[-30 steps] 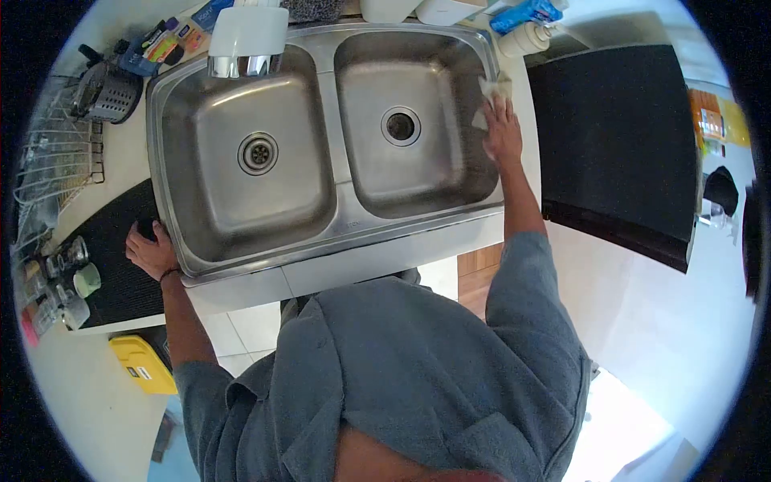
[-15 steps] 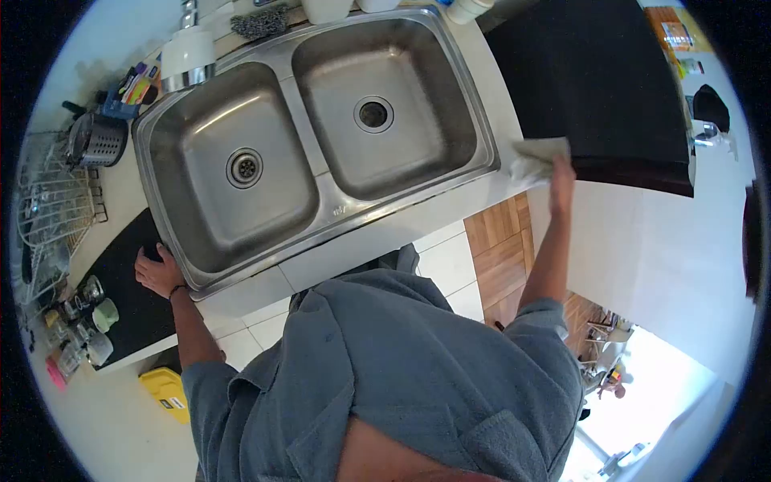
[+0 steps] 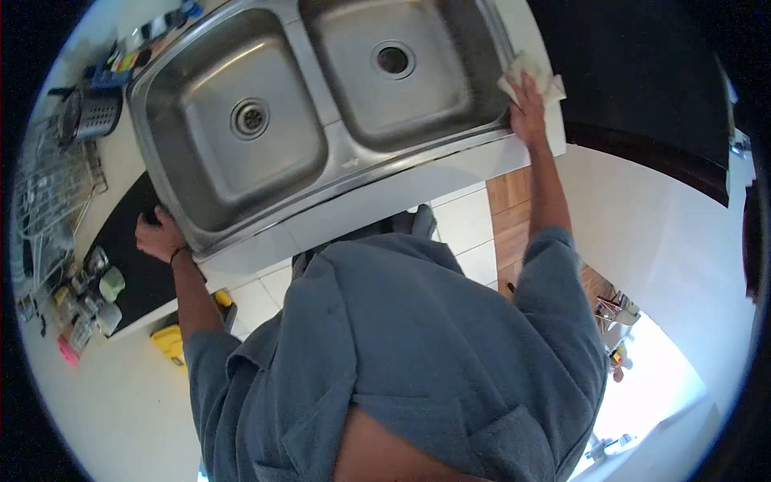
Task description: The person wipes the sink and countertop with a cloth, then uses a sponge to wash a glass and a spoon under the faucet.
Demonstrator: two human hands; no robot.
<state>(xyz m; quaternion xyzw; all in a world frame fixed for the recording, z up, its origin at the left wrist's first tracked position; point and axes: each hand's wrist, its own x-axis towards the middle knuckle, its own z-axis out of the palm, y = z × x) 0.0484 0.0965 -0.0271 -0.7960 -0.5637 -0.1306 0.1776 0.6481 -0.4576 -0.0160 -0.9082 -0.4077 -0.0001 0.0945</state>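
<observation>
right hand [image 3: 528, 112]: palm down, fingers spread flat, pressing the cloth [image 3: 536, 76] onto the white counter [image 3: 450, 181]; not wrapped round it
cloth: under and just past the fingertips, at the sink [image 3: 321, 104] rim's right corner, black mat [image 3: 642, 72] beyond
cloth axis: crumpled, spreads roughly across the fingers
left hand [image 3: 159, 235]: empty, fingers curled on the counter edge by the sink's left corner, well apart from cloth
nearer hand: right, already on it
</observation>
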